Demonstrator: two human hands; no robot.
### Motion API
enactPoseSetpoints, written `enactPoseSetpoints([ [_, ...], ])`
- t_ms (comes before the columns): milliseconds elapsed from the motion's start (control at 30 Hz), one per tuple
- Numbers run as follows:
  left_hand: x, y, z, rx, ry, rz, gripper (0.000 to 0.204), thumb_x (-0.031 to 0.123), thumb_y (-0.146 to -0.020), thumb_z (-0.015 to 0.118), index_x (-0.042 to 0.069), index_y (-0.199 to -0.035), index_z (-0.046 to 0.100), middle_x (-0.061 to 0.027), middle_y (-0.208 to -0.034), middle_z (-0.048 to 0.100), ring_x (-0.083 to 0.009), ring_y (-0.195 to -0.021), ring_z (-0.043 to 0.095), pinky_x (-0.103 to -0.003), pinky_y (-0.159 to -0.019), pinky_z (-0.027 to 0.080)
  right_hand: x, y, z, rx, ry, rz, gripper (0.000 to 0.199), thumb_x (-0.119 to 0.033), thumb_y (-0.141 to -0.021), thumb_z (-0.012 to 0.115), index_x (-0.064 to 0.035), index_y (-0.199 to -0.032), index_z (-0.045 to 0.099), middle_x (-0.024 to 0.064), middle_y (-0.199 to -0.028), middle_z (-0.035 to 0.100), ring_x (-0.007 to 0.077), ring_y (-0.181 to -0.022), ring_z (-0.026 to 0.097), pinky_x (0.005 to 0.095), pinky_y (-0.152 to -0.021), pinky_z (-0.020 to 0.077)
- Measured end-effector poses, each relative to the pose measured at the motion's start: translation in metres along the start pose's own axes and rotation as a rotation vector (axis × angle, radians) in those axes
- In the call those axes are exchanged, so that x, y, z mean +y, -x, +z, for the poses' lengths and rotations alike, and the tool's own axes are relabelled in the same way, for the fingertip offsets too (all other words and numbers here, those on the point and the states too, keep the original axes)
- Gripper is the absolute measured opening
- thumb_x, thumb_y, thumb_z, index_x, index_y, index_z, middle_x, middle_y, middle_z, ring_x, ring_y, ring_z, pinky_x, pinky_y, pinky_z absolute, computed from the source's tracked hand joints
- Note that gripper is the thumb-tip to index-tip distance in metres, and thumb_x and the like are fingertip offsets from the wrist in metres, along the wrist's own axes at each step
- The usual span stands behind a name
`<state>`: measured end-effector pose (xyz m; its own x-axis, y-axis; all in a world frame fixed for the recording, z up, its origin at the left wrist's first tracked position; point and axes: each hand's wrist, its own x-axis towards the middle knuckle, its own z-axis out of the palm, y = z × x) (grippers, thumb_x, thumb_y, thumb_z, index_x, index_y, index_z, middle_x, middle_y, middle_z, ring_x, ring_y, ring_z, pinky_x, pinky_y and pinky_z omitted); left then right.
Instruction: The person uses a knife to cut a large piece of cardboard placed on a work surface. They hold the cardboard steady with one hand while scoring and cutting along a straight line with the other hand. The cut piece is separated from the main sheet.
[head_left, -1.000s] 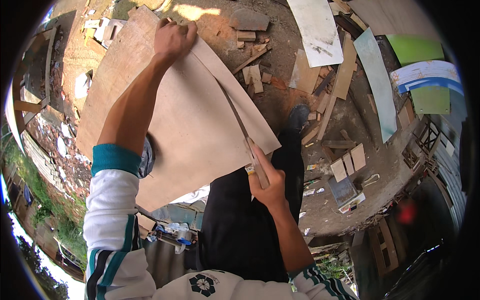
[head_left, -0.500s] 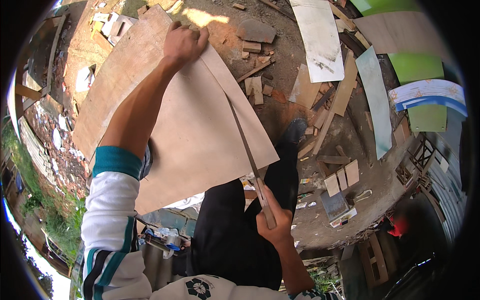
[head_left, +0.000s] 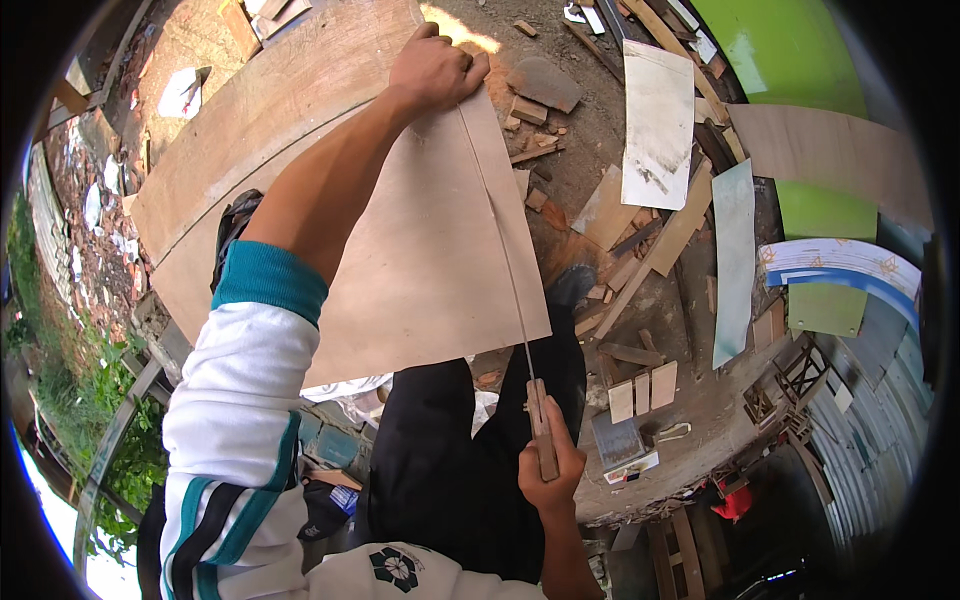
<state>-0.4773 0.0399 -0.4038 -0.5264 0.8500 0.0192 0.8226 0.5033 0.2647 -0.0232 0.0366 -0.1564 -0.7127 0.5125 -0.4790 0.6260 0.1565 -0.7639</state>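
Observation:
A large tan plywood sheet [head_left: 400,260] lies across my thighs and reaches away from me. My left hand [head_left: 437,72] is closed over its far edge, fingers curled around the rim near the upper end of a long straight cut. Low in the picture, my right hand [head_left: 556,472] grips the wooden handle of a handsaw [head_left: 541,425]. Seen almost edge-on, the thin blade runs from the handle into the cut near the sheet's right side. A narrow strip [head_left: 518,270] lies to the right of that line. How deep the blade sits beneath the sheet is hidden.
Another brown board [head_left: 270,110] lies along the sheet's upper left. Wood offcuts [head_left: 605,210] litter the dirt at right, beside a stained white panel [head_left: 655,130] and a pale blue strip [head_left: 735,265]. My dark shoe [head_left: 572,285] shows past the sheet's right edge.
The saw has been drawn back toward me, its handle now farther from the sheet's near edge. My left hand keeps hold at the far edge. The whole view has shifted.

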Motion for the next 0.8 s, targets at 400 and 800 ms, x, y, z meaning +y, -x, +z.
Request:
enactPoseSetpoints([
  [400,0.007,-0.006,0.001,-0.017,0.082,-0.006,0.049,0.034,-0.092,0.048,0.007,-0.056,0.067,-0.0175,-0.068,0.069,-0.0326,-0.068,0.066,-0.044,-0.094,0.042,0.005,-0.036,0.009,-0.04,0.072,-0.013,0.064,0.003,-0.079,0.053,0.0053,-0.143,0.05,0.02,-0.118,0.071,0.0115,-0.079,0.068,0.0257,-0.071,0.0538],
  [800,-0.003,-0.006,-0.002,0.037,0.012,-0.014,0.051,0.036,-0.092,0.048,0.006,-0.056,0.069,-0.0178,-0.063,0.067,-0.0343,-0.064,0.065,-0.044,-0.094,0.043,0.01,-0.145,0.067,-0.007,-0.051,-0.031,0.059,0.001,-0.083,0.054,0.0052,-0.141,0.051,0.0224,-0.122,0.069,0.0253,-0.095,0.068,0.031,-0.086,0.0522],
])
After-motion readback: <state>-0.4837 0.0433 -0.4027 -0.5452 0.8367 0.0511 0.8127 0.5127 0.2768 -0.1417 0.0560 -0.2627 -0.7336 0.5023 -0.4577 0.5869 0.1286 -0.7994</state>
